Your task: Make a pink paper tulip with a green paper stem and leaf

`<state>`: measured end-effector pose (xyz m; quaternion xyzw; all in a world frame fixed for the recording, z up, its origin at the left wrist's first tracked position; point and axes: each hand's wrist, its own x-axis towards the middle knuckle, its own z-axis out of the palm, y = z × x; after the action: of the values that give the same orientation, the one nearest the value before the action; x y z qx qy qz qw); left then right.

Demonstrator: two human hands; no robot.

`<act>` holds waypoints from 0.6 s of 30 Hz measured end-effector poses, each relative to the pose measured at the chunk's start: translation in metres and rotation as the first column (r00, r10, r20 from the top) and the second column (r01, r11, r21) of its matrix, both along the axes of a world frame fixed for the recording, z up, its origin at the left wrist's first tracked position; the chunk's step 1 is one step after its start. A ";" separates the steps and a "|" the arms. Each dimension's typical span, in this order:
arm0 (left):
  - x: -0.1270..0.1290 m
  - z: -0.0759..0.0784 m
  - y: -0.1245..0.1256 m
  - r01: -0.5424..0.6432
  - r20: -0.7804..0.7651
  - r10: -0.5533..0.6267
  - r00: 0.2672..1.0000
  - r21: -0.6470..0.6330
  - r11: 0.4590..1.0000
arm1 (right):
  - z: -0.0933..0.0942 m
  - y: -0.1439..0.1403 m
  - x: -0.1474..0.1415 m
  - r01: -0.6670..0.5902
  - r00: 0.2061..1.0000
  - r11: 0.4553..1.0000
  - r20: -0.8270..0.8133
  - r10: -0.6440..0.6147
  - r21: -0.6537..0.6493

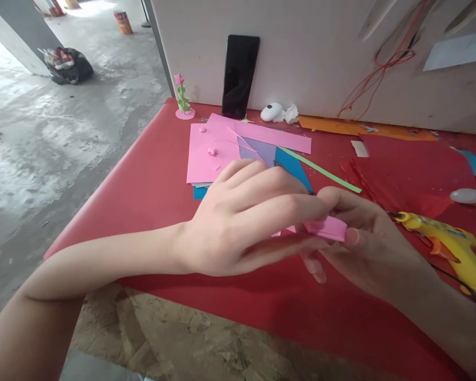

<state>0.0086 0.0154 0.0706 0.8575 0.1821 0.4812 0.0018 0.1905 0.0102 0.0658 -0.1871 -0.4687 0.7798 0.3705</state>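
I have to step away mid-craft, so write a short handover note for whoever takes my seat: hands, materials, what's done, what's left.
Left hand: fingers closed on the small pink paper piece, held above the red table cover.
Right hand: pinches the same piece from the other side.
Materials: pink sheets and blue paper stacked behind the hands; green strip; yellow glue gun to the right.
Done: a pink-and-green paper flower stands by the wall.
Left: the pink piece looks partly folded; its final shape is unclear.

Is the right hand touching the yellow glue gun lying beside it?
Apart. The head view shows a strip of red table cover between the right hand and the yellow glue gun; the fingers pinch a pink paper piece instead.
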 end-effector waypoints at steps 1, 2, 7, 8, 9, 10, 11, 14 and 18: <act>0.000 0.002 -0.001 -0.002 -0.014 0.001 1.000 -0.018 1.000 | 0.000 0.000 -0.001 -0.016 1.000 1.000 -0.001 0.016 -0.017; -0.001 0.003 -0.002 0.001 -0.022 -0.002 1.000 -0.049 0.999 | 0.000 -0.001 -0.001 -0.035 0.999 0.999 0.001 0.035 -0.031; 0.001 0.005 -0.007 0.068 0.075 -0.050 0.996 -0.261 0.963 | -0.001 -0.001 0.000 -0.104 0.994 0.991 0.029 0.106 -0.086; 0.001 0.005 -0.008 0.071 0.092 -0.046 0.995 -0.295 0.953 | -0.001 -0.001 0.001 -0.111 0.993 0.989 0.037 0.115 -0.098; 0.001 0.005 -0.009 0.070 0.100 -0.040 0.994 -0.322 0.944 | -0.001 -0.001 0.001 -0.114 0.992 0.988 0.041 0.119 -0.108; 0.002 0.005 -0.010 0.069 0.101 -0.036 0.994 -0.344 0.937 | -0.001 -0.001 0.002 -0.118 0.991 0.986 0.045 0.123 -0.116; 0.002 0.005 -0.010 0.072 0.100 -0.038 0.994 -0.358 0.931 | -0.001 -0.002 0.002 -0.123 0.990 0.985 0.056 0.130 -0.122; 0.001 0.006 -0.010 0.105 0.109 -0.068 0.992 -0.380 0.919 | -0.002 -0.003 0.003 -0.155 0.982 0.981 0.087 0.165 -0.118; 0.000 0.008 -0.009 0.122 0.095 -0.091 0.991 -0.401 0.908 | -0.002 -0.004 0.003 -0.172 0.981 0.979 0.076 0.181 -0.107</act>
<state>0.0087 0.0066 0.0788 0.8287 0.2306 0.4635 0.2127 0.1938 0.0061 0.0633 -0.1962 -0.4593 0.8233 0.2697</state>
